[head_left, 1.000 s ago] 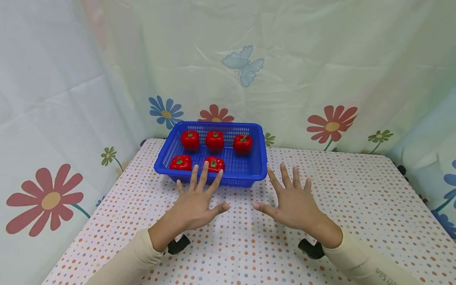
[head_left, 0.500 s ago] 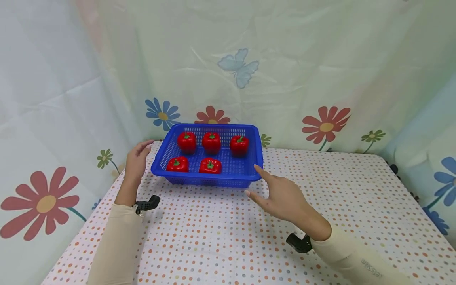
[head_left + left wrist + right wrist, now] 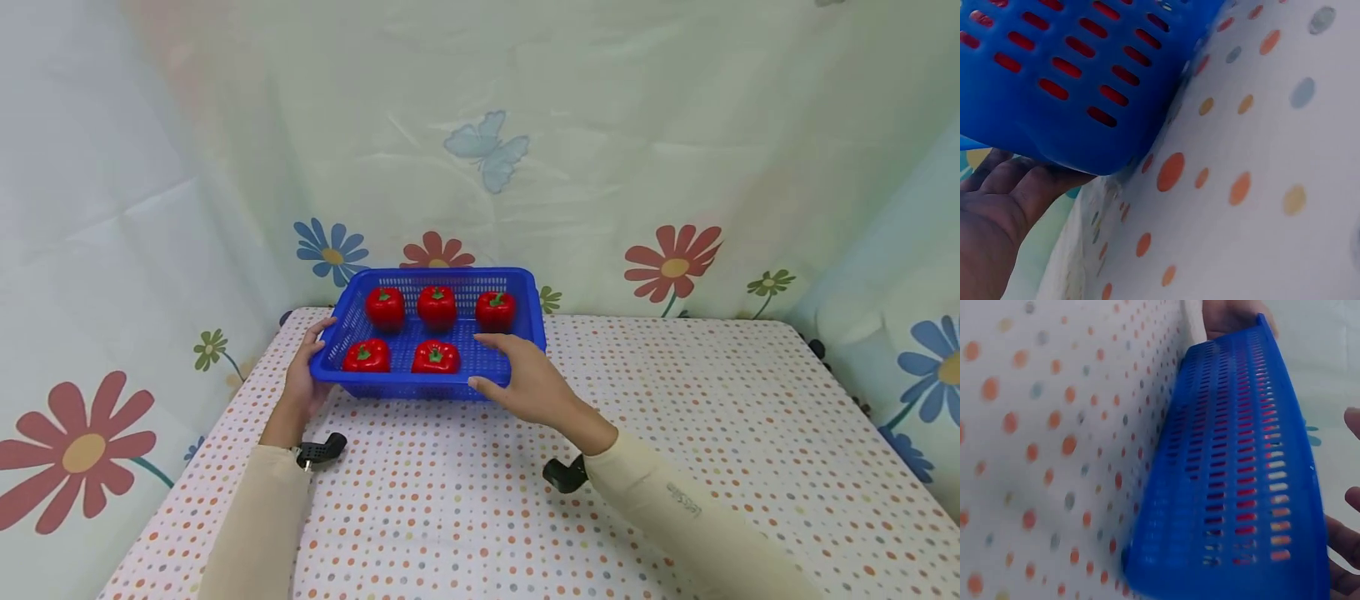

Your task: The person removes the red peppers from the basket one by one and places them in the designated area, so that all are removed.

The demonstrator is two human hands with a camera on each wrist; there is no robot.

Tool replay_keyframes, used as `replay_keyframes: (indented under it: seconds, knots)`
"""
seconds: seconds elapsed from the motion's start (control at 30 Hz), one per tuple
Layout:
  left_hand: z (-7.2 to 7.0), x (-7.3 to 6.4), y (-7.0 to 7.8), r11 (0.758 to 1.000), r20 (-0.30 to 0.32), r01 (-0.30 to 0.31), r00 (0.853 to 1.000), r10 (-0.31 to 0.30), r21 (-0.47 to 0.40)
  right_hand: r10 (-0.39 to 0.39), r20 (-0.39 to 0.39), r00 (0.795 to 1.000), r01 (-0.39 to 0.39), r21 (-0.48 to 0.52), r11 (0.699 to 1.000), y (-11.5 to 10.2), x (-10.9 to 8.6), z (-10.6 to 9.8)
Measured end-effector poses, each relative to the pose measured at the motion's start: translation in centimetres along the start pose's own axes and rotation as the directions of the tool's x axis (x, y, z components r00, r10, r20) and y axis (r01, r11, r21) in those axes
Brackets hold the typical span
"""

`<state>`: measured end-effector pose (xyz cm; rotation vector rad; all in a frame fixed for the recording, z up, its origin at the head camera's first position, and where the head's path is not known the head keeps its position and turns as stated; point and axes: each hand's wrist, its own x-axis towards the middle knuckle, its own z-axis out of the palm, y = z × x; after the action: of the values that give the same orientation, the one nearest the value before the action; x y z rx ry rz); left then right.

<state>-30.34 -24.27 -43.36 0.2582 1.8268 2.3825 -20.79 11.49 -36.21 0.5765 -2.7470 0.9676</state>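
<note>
A blue slotted plastic basket (image 3: 420, 385) stands at the back of the table and holds several red bell peppers (image 3: 437, 305). My left hand (image 3: 300, 379) grips its left end, fingertips at the rim. In the left wrist view, the left fingers (image 3: 1035, 181) pass behind the basket's lower corner and their tips are hidden. My right hand (image 3: 536, 383) hovers above the front right rim, thumb and index finger spread apart with nothing between them. Part of its fingers (image 3: 1344, 544) shows past the basket's rim in the right wrist view.
The table wears a white cloth with coloured dots (image 3: 712, 433). Right behind the basket hangs a pale curtain (image 3: 585, 167) printed with flowers and a butterfly. Each wrist carries a black camera mount (image 3: 322, 450).
My left hand has gone from in front of the basket to its left end and now touches it. My right hand has moved left and up, over the front right rim.
</note>
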Motion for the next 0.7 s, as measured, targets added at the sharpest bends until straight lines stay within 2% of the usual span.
replay_keyframes:
  seconds: [0.07,0.17,0.37,0.47,0.6,0.7]
  knots:
    - [0.2,-0.3,0.1,1.0,-0.025,0.001,1.0,-0.001,0.019,0.032,0.037,0.999,-0.034,0.065,0.997,-0.1,1.2,0.8]
    - [0.5,-0.5,0.2,1.0,-0.027,-0.006,1.0,0.007,0.018,0.084,0.069,0.994,-0.092,0.124,0.988,-0.3,2.9,1.6]
    - [0.7,-0.3,-0.1,0.999,-0.015,-0.031,0.999,0.031,-0.029,0.152,0.164,0.975,-0.179,0.168,0.969,-0.5,5.9,2.7]
    - [0.4,-0.1,-0.3,0.999,-0.015,-0.035,0.999,0.035,-0.036,0.165,0.238,0.957,-0.216,0.209,0.954,-0.2,7.1,3.2]
    - [0.2,0.0,-0.5,0.999,-0.009,-0.033,0.999,0.033,-0.025,0.181,0.343,0.922,-0.285,0.282,0.916,0.4,8.0,3.7]
    - [0.1,0.1,-0.6,0.999,-0.01,-0.029,1.0,0.029,-0.016,0.195,0.386,0.902,-0.316,0.281,0.906,0.7,8.5,4.0]
